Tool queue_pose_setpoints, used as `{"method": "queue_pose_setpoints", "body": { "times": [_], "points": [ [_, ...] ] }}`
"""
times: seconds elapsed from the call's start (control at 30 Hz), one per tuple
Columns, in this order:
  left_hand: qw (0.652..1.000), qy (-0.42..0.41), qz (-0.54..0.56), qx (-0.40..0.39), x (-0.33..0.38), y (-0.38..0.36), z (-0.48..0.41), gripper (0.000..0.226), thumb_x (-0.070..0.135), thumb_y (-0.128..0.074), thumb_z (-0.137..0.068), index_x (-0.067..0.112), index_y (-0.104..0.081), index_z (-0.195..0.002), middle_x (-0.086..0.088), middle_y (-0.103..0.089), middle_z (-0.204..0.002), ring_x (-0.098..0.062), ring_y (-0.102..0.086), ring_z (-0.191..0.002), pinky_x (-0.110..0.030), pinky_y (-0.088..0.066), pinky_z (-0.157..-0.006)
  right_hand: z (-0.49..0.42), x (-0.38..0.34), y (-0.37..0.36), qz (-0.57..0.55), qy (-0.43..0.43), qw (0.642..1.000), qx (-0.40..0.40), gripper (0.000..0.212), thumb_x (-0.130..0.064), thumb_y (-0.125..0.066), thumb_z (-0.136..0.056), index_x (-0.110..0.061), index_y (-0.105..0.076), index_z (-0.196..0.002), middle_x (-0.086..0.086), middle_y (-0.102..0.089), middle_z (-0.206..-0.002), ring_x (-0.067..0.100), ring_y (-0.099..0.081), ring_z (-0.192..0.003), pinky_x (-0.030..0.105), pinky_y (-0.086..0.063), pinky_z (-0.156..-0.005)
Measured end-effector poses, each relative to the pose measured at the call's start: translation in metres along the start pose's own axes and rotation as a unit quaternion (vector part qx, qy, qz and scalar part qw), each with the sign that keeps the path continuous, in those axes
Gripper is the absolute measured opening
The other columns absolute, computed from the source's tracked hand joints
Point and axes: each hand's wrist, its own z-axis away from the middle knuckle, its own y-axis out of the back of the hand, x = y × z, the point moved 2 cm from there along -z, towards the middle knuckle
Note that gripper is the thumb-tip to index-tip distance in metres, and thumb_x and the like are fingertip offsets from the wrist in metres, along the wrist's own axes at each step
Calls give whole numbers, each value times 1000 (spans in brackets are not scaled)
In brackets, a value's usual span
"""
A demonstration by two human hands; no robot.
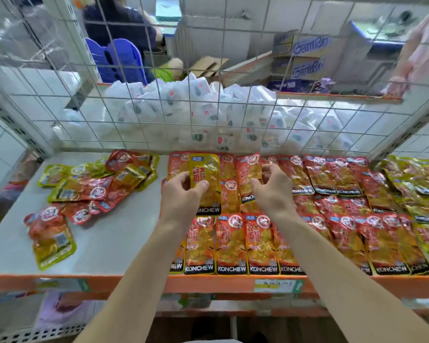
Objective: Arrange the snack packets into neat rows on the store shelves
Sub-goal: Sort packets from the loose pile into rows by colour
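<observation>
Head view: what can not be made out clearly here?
All in the head view.
- White packets: print blurred behind the wire grid.
- Shelf label: writing too small.
- Yellow rows: cut off by the right edge.
- Right hand: its fingers hide whether it grips the red packet.

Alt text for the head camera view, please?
A person's left hand holds a yellow packet while the right hand pinches a red packet above neat rows on the shelf; loose packets lie at left.
</observation>
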Motion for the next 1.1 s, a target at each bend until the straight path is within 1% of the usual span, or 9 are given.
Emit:
{"method": "queue_pose_setpoints", "body": {
  "times": [0.03, 0.13, 0.23, 0.3, 0.4, 0.5, 0.8, 0.93, 1.1],
  "points": [
    [1000, -6, -15, -3, 1, 0, -2, 9, 27, -74, -87, 26, -68, -94, 5, -71, -98, -14, -65, -98, -29, -51, -88, -6, -1, -3, 35, 7, 999, 0, 31, -11, -68, -91, -7, -59, -120, -2, -62, -89, 19, -59, -86, 22, -42, -73],
    [998, -37, -48, -14, -3, 0, -8, 16, 20, -72, -91, 29, -64, -81, 6, -68, -81, -12, -64, -82, -25, -51, -76, -20, 0, -10, 146, 28, 989, -18, 58, -12, -69, -90, -3, -45, -142, 19, -61, -121, 34, -58, -113, 36, -45, -95],
    [998, -48, -41, -19, 1, -1, -7, 23, 18, -72, -91, 34, -60, -79, 9, -68, -81, -7, -64, -80, -17, -46, -70, -21, 4, -15, 305, 71, 949, -30, 48, -27, -66, -93, -7, -52, -134, 19, -49, -127, 35, -45, -119, 41, -39, -100],
    [998, -42, -32, -24, -1, -1, -9, 24, 18, -72, -91, 35, -58, -80, 10, -68, -84, -5, -63, -82, -16, -46, -71, -16, 8, -16, 339, 101, 934, -52, 49, -36, -65, -92, -15, -55, -135, 13, -46, -136, 31, -36, -126, 44, -36, -100],
    [998, -33, -33, -30, -9, -2, -10, 9, 20, -73, -90, 22, -64, -92, 3, -71, -89, -15, -67, -88, -26, -53, -81, -9, 15, -19, 345, 135, 921, -120, 44, -36, -56, -98, -25, -54, -140, 0, -38, -155, 25, -25, -141, 46, -27, -107],
    [998, -22, -30, -46, -16, -5, -10, 4, 16, -72, -90, 20, -69, -92, 1, -73, -86, -18, -69, -86, -32, -57, -80, -10, 17, -24, 351, 124, 918, -137, 43, -31, -47, -102, -28, -47, -145, -5, -35, -159, 25, -27, -143, 47, -28, -106],
    [998, -4, -5, -62, -16, -18, -2, 15, 15, -72, -90, 27, -65, -89, 4, -72, -88, -13, -67, -85, -21, -48, -71, -12, 15, -18, 289, 134, 941, -109, 38, -32, -46, -102, -27, -52, -140, -5, -43, -153, 22, -32, -138, 47, -29, -103],
    [998, 1, 16, -59, -9, -29, 18, 29, 13, -70, -92, 35, -54, -82, 11, -65, -87, -2, -60, -81, -15, -41, -68, 15, 25, 7, 215, 156, 960, -89, 44, -33, -52, -101, -28, -49, -145, -3, -39, -157, 17, -28, -144, 46, -26, -114],
    [997, -12, 22, -71, -1, -63, 54, 15, 15, -71, -92, 27, -62, -92, 5, -68, -89, -9, -62, -83, -18, -42, -69, 49, 45, 67, 116, 191, 973, -51, 50, -35, -54, -98, -21, -50, -145, -5, -40, -156, 11, -28, -146, 41, -25, -120]
  ]
}}
